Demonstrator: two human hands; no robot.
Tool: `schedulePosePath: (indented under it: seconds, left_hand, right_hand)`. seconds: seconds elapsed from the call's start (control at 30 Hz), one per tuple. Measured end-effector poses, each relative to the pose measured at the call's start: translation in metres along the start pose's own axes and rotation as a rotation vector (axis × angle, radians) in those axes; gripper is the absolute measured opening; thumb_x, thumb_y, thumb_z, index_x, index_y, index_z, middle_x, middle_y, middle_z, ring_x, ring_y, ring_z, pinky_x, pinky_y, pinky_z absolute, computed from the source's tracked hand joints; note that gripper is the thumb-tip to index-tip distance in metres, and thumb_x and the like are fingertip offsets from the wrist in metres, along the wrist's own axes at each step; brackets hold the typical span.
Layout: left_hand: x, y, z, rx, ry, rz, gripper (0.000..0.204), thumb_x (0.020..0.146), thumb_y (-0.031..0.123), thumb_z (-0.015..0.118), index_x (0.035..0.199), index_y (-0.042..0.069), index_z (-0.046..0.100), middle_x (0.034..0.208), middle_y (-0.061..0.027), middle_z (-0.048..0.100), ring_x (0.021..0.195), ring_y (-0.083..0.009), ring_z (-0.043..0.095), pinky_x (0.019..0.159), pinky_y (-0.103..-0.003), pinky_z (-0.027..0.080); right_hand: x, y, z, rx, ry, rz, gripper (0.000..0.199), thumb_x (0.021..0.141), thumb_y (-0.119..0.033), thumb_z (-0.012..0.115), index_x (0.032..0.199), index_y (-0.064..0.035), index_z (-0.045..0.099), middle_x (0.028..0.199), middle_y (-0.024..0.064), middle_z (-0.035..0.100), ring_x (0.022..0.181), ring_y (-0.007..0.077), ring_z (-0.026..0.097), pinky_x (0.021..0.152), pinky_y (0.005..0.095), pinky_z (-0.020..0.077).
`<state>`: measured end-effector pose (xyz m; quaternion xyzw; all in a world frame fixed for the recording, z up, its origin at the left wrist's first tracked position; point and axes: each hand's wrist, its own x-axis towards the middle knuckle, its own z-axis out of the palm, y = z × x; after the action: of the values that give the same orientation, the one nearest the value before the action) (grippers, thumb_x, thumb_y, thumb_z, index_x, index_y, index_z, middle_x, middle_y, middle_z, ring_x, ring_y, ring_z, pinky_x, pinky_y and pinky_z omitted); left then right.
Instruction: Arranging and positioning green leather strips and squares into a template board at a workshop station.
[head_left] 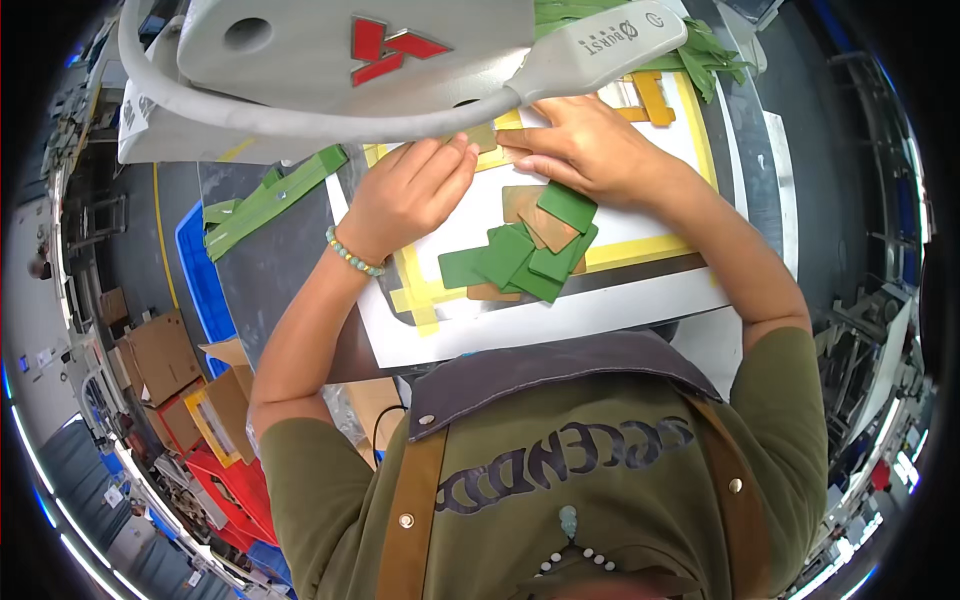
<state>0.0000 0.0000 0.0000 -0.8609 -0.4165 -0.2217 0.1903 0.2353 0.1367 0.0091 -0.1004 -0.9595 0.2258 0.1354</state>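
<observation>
Your two hands meet on a small tan piece point(483, 137) lying at the far edge of the white board point(640, 300), right under the sewing machine's grey head point(330, 60). Your left hand point(408, 192) lies flat, fingers together, tips pressing the piece; your right hand point(580, 148) pinches its other end, fingers closed on it. Both forearms angle in from the near edge. A heap of green and tan pieces point(525, 250) sits just behind your wrists. Yellow tape point(640, 250) frames the board; green strips point(270, 200) lie left on the desk point(270, 280).
</observation>
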Motion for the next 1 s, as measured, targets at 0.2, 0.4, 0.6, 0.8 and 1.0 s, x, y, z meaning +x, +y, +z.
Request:
schedulePosePath:
  seconds: [0.2,0.4,0.6,0.8,1.0]
  left_hand:
    - [0.005,-0.002,0.003,0.010,-0.072,-0.020,0.030,0.076,0.004,0.073,0.105,-0.002,0.071,0.104,-0.0099,0.070,0.079,-0.0197,0.065,0.062,-0.029,0.054]
    - [0.009,-0.002,0.000,-0.082,-0.095,-0.098,0.027,0.078,0.004,0.073,0.104,0.000,0.071,0.108,-0.0083,0.072,0.084,-0.0215,0.066,0.071,-0.031,0.057]
    - [0.013,0.008,0.003,0.026,-0.114,-0.149,0.021,0.079,0.004,0.073,0.100,0.001,0.070,0.115,-0.0072,0.073,0.090,-0.0221,0.066,0.077,-0.032,0.057]
    - [0.023,0.007,-0.003,0.074,-0.201,-0.091,0.021,0.078,0.004,0.072,0.098,0.002,0.067,0.116,-0.0077,0.072,0.089,-0.0208,0.066,0.077,-0.031,0.057]
    - [0.029,0.008,-0.006,0.125,-0.287,-0.070,0.020,0.077,0.006,0.070,0.096,0.004,0.065,0.117,-0.0073,0.071,0.090,-0.0180,0.066,0.075,-0.029,0.058]
  right_hand:
    - [-0.008,0.019,0.006,0.053,0.132,-0.126,0.024,0.096,-0.024,0.066,0.111,-0.0060,0.072,0.129,0.0091,0.063,0.122,0.0286,0.057,0.102,0.0442,0.0459]
    - [-0.006,0.015,0.005,0.026,0.188,-0.125,0.028,0.095,-0.020,0.066,0.119,-0.0064,0.069,0.127,0.0069,0.065,0.121,0.0272,0.058,0.100,0.0429,0.0468]
    - [-0.006,0.020,0.008,-0.084,0.188,-0.207,0.030,0.094,-0.021,0.066,0.122,-0.0082,0.069,0.130,0.0054,0.065,0.122,0.0255,0.058,0.101,0.0421,0.0448]
    - [-0.006,0.021,0.009,-0.120,0.173,-0.264,0.034,0.092,-0.023,0.070,0.122,-0.0088,0.070,0.132,0.0031,0.065,0.123,0.0235,0.058,0.101,0.0412,0.0447]
    - [-0.004,0.018,0.007,-0.153,0.146,-0.250,0.038,0.089,-0.025,0.072,0.123,-0.0097,0.069,0.133,0.0018,0.065,0.124,0.0227,0.057,0.102,0.0413,0.0443]
